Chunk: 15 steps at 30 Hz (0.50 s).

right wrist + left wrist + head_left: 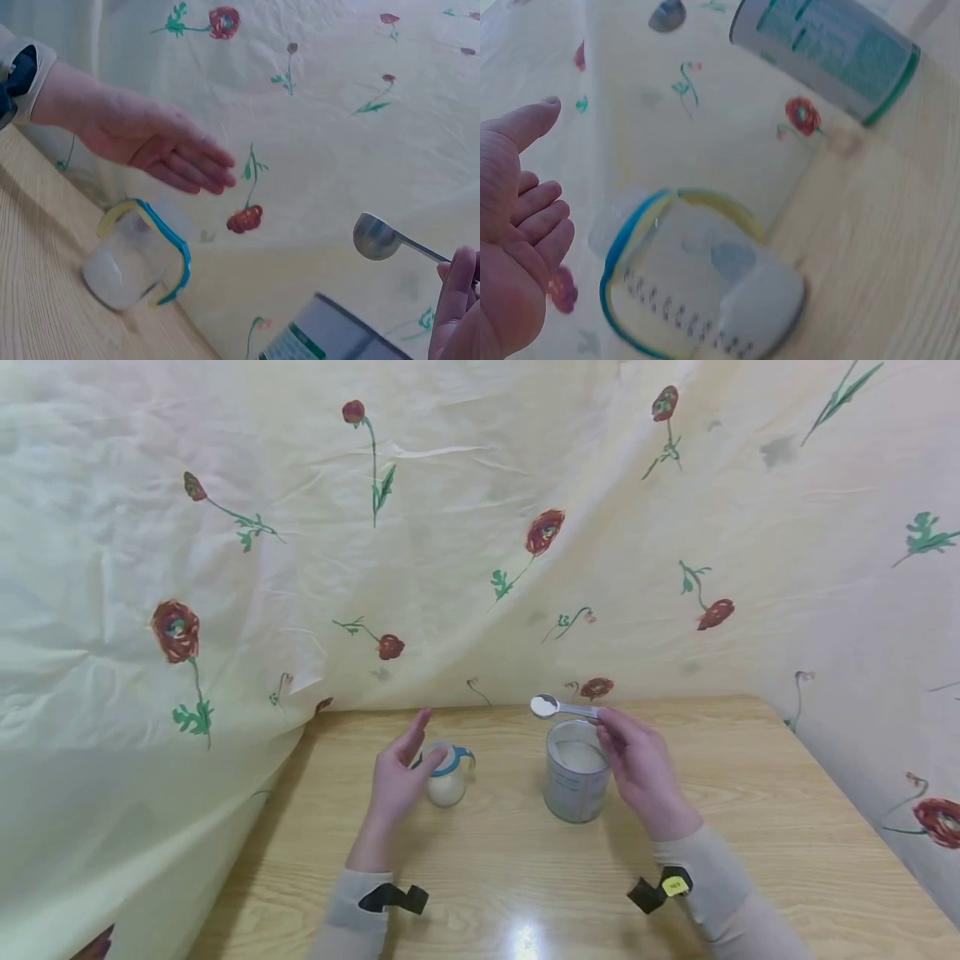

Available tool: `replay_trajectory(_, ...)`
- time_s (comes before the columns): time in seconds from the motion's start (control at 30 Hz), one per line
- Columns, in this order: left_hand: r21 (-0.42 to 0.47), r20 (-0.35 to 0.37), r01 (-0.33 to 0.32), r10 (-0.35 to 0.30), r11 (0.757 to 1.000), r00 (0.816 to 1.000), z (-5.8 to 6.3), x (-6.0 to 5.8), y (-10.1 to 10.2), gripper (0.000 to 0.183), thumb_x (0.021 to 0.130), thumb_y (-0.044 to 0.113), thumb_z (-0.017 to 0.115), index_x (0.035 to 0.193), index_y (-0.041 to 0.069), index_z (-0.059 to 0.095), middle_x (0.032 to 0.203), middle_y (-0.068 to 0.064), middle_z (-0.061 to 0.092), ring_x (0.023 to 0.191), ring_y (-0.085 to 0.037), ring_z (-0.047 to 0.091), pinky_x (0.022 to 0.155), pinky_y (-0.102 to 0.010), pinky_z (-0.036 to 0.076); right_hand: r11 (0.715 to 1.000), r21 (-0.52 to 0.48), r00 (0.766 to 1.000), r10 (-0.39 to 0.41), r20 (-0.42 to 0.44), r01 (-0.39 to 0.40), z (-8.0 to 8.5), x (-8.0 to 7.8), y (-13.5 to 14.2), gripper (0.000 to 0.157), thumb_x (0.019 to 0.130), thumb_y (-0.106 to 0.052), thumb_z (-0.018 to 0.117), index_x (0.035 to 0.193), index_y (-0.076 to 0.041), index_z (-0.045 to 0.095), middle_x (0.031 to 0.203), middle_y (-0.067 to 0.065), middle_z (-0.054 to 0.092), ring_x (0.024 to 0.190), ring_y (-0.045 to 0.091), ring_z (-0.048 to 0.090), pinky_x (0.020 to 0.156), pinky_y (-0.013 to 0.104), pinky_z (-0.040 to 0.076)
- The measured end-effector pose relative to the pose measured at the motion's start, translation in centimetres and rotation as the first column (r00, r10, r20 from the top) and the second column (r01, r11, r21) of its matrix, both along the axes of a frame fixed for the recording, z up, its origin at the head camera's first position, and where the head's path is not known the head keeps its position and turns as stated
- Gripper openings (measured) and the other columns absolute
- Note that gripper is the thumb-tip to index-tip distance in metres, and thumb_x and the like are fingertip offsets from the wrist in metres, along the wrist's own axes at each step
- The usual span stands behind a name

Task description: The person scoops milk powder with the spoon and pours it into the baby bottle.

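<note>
My right hand [647, 768] pinches the handle of a metal measuring spoon [577, 710]. White powder fills the spoon's bowl, which is held level just above and left of the rim of an open can [573, 797]. Inside that can lies white powder [581, 756]. My left hand [397, 777] is beside a small clear bottle [446, 791] with a blue collar and curved side handles; its fingers are extended and hold nothing. In the left wrist view, graduation marks run along the bottle [697, 300], and white contents lie toward its base.
Both things stand on a light wooden table [487, 877], the bottle left of the can. A pale cloth [450, 568] printed with red flowers hangs behind the table and along its sides. A black strapped device [393, 897] sits on each sleeve.
</note>
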<state>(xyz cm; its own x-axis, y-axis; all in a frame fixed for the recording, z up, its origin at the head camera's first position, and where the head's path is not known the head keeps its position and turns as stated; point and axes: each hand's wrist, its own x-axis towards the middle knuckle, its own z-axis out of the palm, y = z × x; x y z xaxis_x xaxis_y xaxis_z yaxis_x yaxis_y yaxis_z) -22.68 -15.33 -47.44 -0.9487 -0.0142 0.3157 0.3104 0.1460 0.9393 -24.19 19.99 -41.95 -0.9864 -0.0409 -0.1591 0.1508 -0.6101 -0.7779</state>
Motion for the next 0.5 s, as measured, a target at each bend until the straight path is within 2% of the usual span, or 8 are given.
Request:
replay_trajectory(0.17, -0.031, 0.011, -0.006, 0.007, 1.0, 1.0, -1.0, -0.2, -1.7, 0.069, 0.099, 0.019, 0.08, 0.161, 0.013, 0.049, 0.168, -0.004, 0.044, 0.155, -0.023, 0.038, 0.126, -0.032, 0.032, 1.0, 0.012, 1.0, 0.026, -0.009, -0.026, 0.8, 0.3, -1.5, 0.02, 0.107, -0.01, 0.067, 0.094, -0.013, 0.082, 0.089, -0.001, 0.077, 0.078, 0.004, 0.07, 0.083, 0.015, 0.06)
replay_trajectory(0.33, -0.055, 0.032, -0.004, 0.005, 0.998, 0.999, -1.9, -0.3, -3.0, 0.07, 0.098, 0.009, 0.08, 0.16, 0.007, 0.049, 0.166, 0.0, 0.046, 0.155, -0.021, 0.038, 0.124, -0.028, 0.033, 0.997, 0.058, 0.998, 0.055, -0.039, -0.052, 1.4, 0.4, -3.8, 0.023, 0.109, -0.008, 0.064, 0.097, -0.014, 0.083, 0.093, -0.001, 0.077, 0.08, 0.003, 0.069, 0.086, 0.016, 0.059)
replay_trajectory(0.43, -0.074, 0.059, 0.013, -0.009, 0.997, 0.998, -2.4, -0.4, -3.6, 0.071, 0.097, 0.013, 0.082, 0.16, 0.006, 0.049, 0.165, 0.001, 0.047, 0.154, -0.02, 0.04, 0.123, -0.027, 0.034, 0.997, 0.049, 0.996, 0.07, -0.05, -0.067, 1.4, 0.3, -5.5, 0.025, 0.109, -0.006, 0.062, 0.098, -0.013, 0.083, 0.093, 0.0, 0.077, 0.079, 0.003, 0.07, 0.085, 0.015, 0.06)
replay_trajectory(0.5, -0.09, 0.075, 0.031, -0.025, 0.995, 0.997, -2.7, -0.4, -3.8, 0.072, 0.097, 0.017, 0.083, 0.159, 0.004, 0.048, 0.165, -0.004, 0.047, 0.154, -0.022, 0.041, 0.124, -0.029, 0.034, 0.997, 0.026, 0.996, 0.077, -0.048, -0.076, 1.1, 0.3, -6.7, 0.023, 0.109, -0.006, 0.061, 0.099, -0.011, 0.081, 0.091, 0.0, 0.076, 0.079, 0.003, 0.069, 0.083, 0.014, 0.059)
